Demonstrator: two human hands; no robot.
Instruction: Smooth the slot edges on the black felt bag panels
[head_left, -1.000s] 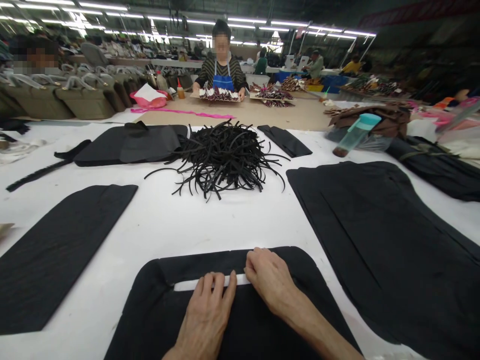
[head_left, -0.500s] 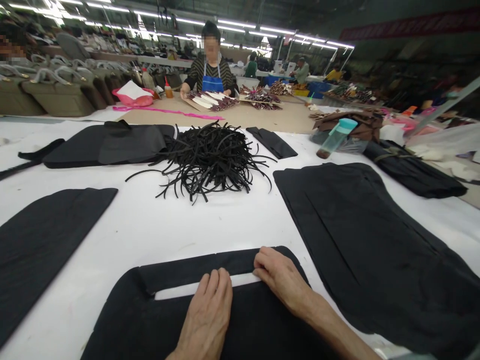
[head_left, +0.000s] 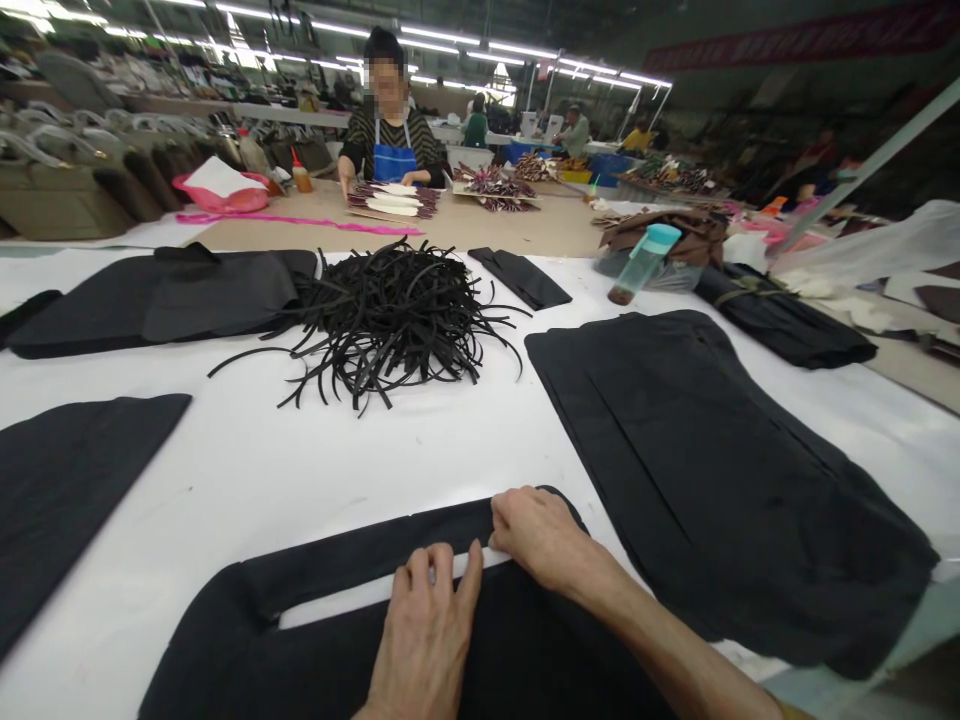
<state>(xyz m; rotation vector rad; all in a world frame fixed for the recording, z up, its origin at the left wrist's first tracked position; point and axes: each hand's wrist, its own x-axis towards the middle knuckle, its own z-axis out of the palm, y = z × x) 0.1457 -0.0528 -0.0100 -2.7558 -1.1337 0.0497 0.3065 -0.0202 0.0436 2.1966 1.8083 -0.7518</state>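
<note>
A black fabric panel [head_left: 300,668] with rounded far corners lies in front of me at the near edge of the view. A long narrow slot [head_left: 341,603] runs across it, showing white. My left hand [head_left: 424,630] rests palm down on the panel with fingers stretched and slightly apart, their tips over the slot. Farther right, my right hand [head_left: 541,537] has its fingers curled and closed on the panel's black band, at the right part of the slot. Its fingertips are partly hidden.
A heap of black strips [head_left: 397,315] sits mid-table. Black fabric stacks lie at right [head_left: 720,470], left [head_left: 75,490] and far left [head_left: 82,300]. A teal-lidded bottle [head_left: 641,265] leans near a folded bundle [head_left: 795,315]. Across the table a co-worker [head_left: 390,130] handles layered pieces.
My left hand's fingers have spread a little, the index finger moving apart from the others. My right hand keeps its hold on the band. The whole view has shifted slightly.
</note>
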